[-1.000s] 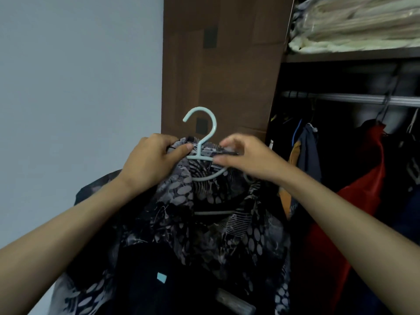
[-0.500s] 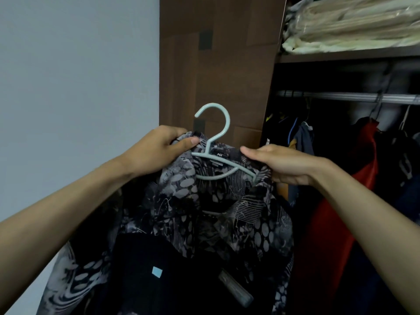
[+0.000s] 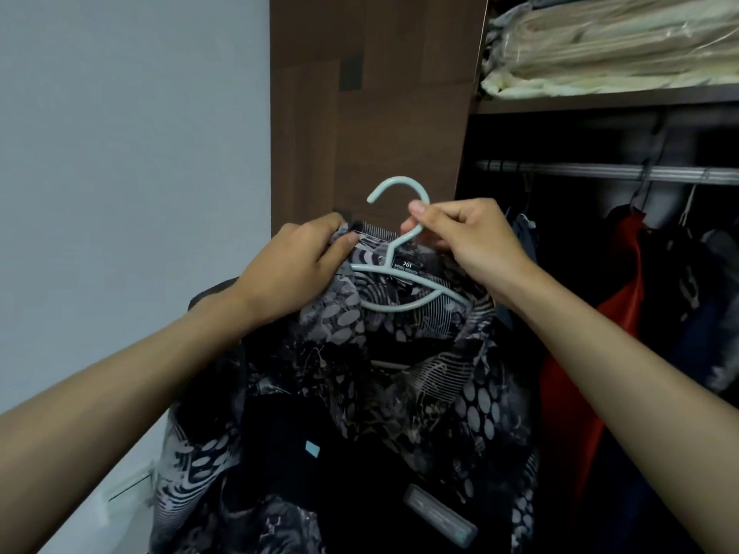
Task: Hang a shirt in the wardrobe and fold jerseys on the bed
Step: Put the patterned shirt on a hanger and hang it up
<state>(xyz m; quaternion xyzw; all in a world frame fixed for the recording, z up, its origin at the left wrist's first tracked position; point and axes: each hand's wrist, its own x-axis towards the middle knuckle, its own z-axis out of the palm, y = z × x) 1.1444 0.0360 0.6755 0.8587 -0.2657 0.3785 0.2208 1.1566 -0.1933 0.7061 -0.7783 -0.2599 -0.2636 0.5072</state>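
A black-and-grey patterned shirt point(image 3: 420, 365) hangs on a pale blue plastic hanger point(image 3: 394, 193) in front of me, its collar label showing. My left hand point(image 3: 296, 269) pinches the shirt's left collar and shoulder. My right hand point(image 3: 468, 241) grips the neck of the hanger just below its hook. The open wardrobe point(image 3: 372, 113) stands ahead, its metal rail point(image 3: 600, 171) up and to the right of the hanger's hook.
Several garments hang on the rail, a red one point(image 3: 576, 353) nearest the shirt. A shelf point(image 3: 608, 99) above holds bagged pale bedding point(image 3: 608, 46). A plain grey wall point(image 3: 132, 173) fills the left.
My right hand has moved from the shirt's right shoulder up to the hanger's neck. The hanger sits deeper inside the collar. My left hand keeps its hold.
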